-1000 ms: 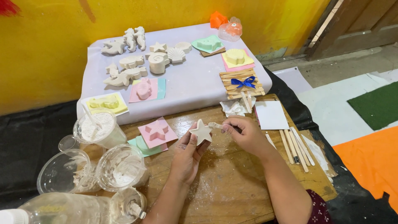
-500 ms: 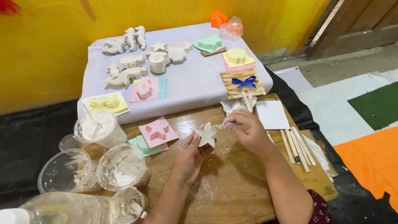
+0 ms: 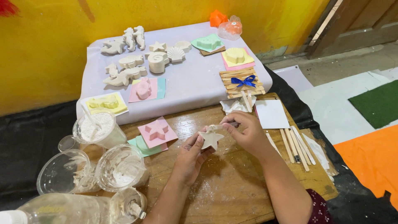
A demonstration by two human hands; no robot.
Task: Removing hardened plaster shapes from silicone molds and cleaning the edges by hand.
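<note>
You've got the chalky white plaster starfish (image 3: 210, 138) pinched between both hands just above the worn wooden bench (image 3: 232, 186). Your left hand (image 3: 191, 155) cups it from below with the fingers curled up around its lower points, and your right hand (image 3: 244, 132) is closed on the top, fingertips pinching something small and pale at the upper arm of the star; can't tell what that bit is. The bench surface looks scuffed and dusted with white powder near your wrists. Just left of the starfish there's a pink starfish cast (image 3: 156, 130) lying on a pink square of foam sheet (image 3: 167, 137), stacked over a mint green one. Further left, clear plastic cups (image 3: 120, 168) crusted with dried white plaster, one holding powder and a stick. To your right: a plain white square card (image 3: 271, 113) and a row of flat wooden craft sticks (image 3: 295, 145), smooth and pale. Behind the bench, a pale lilac cloth-covered table (image 3: 190, 89) carries a bunch of matte white plaster sea shapes (image 3: 137, 66) (shells, seahorses, a star), plus a little raft of craft sticks with a blue ribbon bow (image 3: 243, 81) and a yellow shell cast (image 3: 235, 55) on pink foam.
</note>
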